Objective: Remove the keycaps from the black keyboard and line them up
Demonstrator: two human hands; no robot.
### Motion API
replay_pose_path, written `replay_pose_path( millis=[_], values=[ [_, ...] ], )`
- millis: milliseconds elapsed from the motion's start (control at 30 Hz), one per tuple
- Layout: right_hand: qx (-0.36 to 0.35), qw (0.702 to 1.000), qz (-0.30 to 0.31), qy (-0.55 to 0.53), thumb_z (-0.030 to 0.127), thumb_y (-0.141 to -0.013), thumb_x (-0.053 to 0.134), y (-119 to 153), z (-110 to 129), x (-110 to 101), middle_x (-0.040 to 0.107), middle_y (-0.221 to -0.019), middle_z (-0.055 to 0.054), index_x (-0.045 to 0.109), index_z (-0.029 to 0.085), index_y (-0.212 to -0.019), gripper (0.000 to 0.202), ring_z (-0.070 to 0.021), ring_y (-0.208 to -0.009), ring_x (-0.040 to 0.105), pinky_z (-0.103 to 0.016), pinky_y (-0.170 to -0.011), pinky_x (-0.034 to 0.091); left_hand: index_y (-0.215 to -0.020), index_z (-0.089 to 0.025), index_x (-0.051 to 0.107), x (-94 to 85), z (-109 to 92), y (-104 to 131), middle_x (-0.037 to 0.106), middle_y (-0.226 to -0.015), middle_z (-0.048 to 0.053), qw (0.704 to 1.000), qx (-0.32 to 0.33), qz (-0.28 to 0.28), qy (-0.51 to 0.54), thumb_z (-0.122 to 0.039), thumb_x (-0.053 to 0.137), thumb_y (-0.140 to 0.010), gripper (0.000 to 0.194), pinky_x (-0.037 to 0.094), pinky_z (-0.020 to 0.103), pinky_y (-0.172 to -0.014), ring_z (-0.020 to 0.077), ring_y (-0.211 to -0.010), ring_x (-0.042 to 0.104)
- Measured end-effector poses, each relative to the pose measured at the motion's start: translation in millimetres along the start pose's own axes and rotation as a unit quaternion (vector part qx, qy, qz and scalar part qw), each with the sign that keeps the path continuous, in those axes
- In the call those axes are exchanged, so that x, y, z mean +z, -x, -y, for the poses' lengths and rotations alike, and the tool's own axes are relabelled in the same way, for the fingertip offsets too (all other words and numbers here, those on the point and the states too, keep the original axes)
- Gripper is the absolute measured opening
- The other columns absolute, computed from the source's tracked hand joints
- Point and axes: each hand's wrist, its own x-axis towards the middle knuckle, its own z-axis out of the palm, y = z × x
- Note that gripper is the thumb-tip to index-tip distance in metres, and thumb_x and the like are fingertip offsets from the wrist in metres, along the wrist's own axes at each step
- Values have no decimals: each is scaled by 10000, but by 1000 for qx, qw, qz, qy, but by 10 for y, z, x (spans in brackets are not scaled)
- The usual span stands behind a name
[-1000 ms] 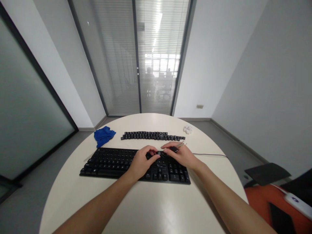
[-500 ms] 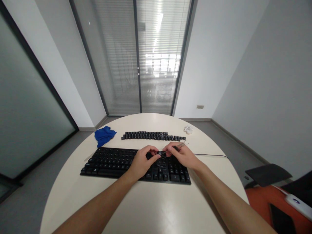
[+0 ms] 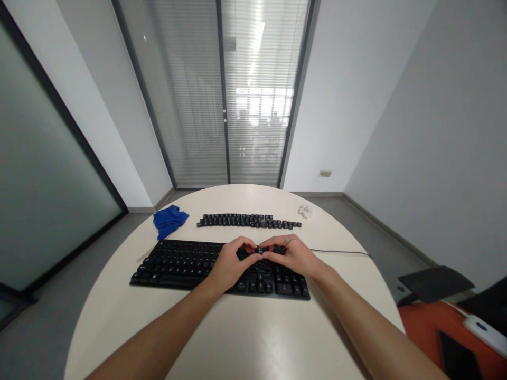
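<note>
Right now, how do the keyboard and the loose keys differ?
The keyboard is one long, broad slab; the loose keys are many small separate pieces set out in rows. The keyboard lies nearer the person, partly hidden by the left hand and right hand; the loose keys lie beyond it, uncovered. Both are black and on the table.

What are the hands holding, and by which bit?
A small black key: the left hand pinches it, seemingly by its edges; the right hand seems to touch it too. The right hand also holds a thin wire tool, gripped part hidden.
</note>
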Motion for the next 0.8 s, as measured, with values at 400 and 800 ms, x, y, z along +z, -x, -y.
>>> replay_pose_path(
  millis=[400,800],
  values=[
    [98,991,-96,-4,486,-849,632,51,-95,-273,655,-655,-12,706,156,-1082,411,-123,-529,538,-232,-528,406,-956,-181,610,23,23,-8,681,-908,27,1000,-14,12,12,-223,702,-797,189,478,321,-866,170,-875,630],
    [303,890,-189,282,458,-776,651,165,-823,-729,731,-784,-60,775,243,-985,325,-209,-701,643,-261,-586,398,-947,-191,611,30,34,-9,690,-908,26,999,-28,24,-5,-250,672,-815,158,483,331,-863,172,-868,630]
  ],
)
